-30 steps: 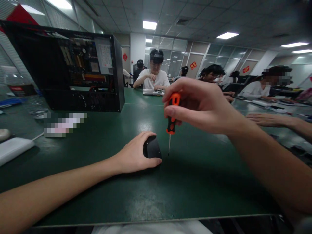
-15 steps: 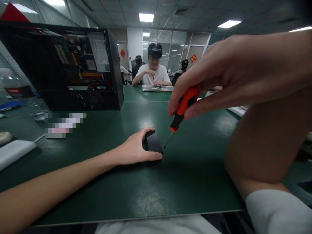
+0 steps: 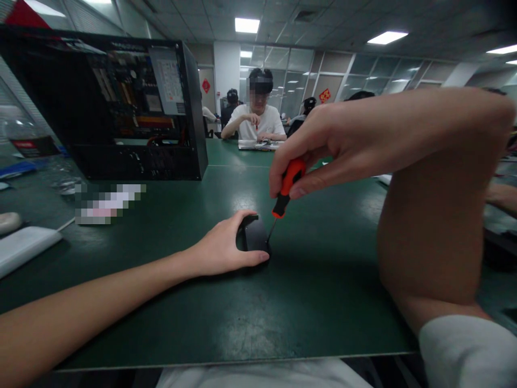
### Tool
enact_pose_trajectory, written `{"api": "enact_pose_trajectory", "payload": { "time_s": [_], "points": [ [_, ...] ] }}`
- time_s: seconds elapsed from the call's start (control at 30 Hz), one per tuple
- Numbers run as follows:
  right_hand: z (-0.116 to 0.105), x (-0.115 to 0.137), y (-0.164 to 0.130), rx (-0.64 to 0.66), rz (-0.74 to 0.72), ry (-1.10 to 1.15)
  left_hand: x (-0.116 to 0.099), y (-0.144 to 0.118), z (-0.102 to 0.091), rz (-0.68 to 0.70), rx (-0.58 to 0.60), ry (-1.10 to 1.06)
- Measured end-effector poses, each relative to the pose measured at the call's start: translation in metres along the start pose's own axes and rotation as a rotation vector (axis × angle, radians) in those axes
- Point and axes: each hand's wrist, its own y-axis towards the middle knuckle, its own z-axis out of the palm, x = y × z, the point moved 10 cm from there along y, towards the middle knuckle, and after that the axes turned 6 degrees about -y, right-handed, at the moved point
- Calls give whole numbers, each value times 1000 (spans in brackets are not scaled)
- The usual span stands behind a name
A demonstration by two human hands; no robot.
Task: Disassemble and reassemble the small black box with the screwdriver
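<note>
My left hand grips a small black device that rests on the green table. Thumb and fingers wrap its near and far sides. My right hand holds an orange-and-black screwdriver tilted, handle up and to the right. Its thin metal tip touches the right edge of the black device. My right forearm crosses the right side of the view, elbow raised.
An open black computer case stands at the back left. A white object and a blurred item lie to the left. A person in a white shirt sits across the table; other people work at the right.
The screwdriver has swung from upright above the table to a tilt, and its tip has come down against the black device. My right elbow has lifted. My left hand has stayed put.
</note>
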Motion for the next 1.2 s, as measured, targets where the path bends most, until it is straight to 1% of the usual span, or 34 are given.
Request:
{"api": "enact_pose_trajectory", "payload": {
  "time_s": [0.07,0.23,0.33,0.4,0.47,0.53,0.57,0.7,0.77,0.9,0.97,1.07,1.13,1.2],
  "points": [
    [1,1,0,6,8,15,-2,0,0,14,-5,16],
    [0,-2,1,-27,49,14,-2,0,0,20,-2,23],
    [1,-2,3,-32,30,8,-1,-1,0,13,-4,14],
    [4,-1,5,-6,9,28,-2,-1,-1,13,-9,9],
    [12,0,9,47,12,52,-2,-1,-2,14,-15,-5],
    [17,1,13,71,21,47,-2,-1,-2,11,-14,-28],
    [18,1,15,61,23,31,-2,-1,-2,9,-10,-43],
    [11,-4,19,-57,83,-77,0,-1,-2,-7,4,-83],
    [8,-7,18,-79,106,-111,1,-1,-2,-15,13,-86],
    [10,-3,15,-46,53,-120,2,-1,-2,-28,16,-95],
    [6,-5,16,-88,45,-141,1,-2,-3,-27,6,-106],
    [-3,-12,21,-189,58,-172,1,-2,-3,-25,-1,-111],
    [-2,-14,26,-203,45,-173,3,-2,-2,-33,6,-102],
    [1,-16,31,-177,33,-157,4,-1,-1,-34,9,-98]
  ]
}}
